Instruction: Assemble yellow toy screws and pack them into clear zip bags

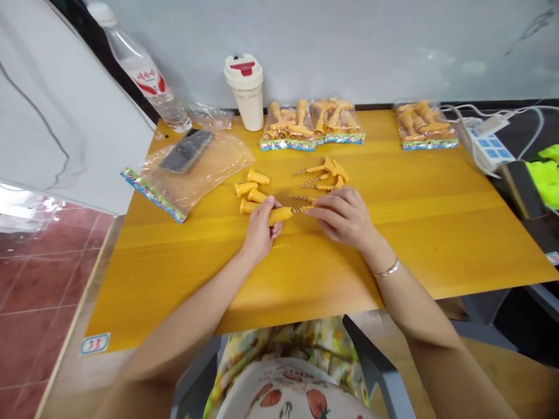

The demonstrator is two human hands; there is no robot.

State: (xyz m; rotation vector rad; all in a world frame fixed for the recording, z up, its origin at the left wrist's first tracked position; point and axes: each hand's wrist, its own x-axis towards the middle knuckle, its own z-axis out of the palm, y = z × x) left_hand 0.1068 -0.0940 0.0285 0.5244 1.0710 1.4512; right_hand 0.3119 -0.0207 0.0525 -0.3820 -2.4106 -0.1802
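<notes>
My left hand (259, 230) grips a yellow plastic conical cap (280, 216) lying on its side. My right hand (340, 214) pinches a thin metal spiral rod (297, 209) with a yellow part, its tip almost at the cap's end. Three more yellow caps (252, 177) lie just beyond my left hand on the yellow wooden table (218, 273). Several T-handled yellow corkscrews (325, 174) with spiral metal shafts lie beyond my right hand.
Sealed plastic bags of yellow corkscrews (312, 125) (423, 128) stand along the back edge, near a cream lidded cup (243, 93) and a water bottle (146, 75). A phone (186, 150) rests on a clear bag. A power strip (487, 145) sits back right.
</notes>
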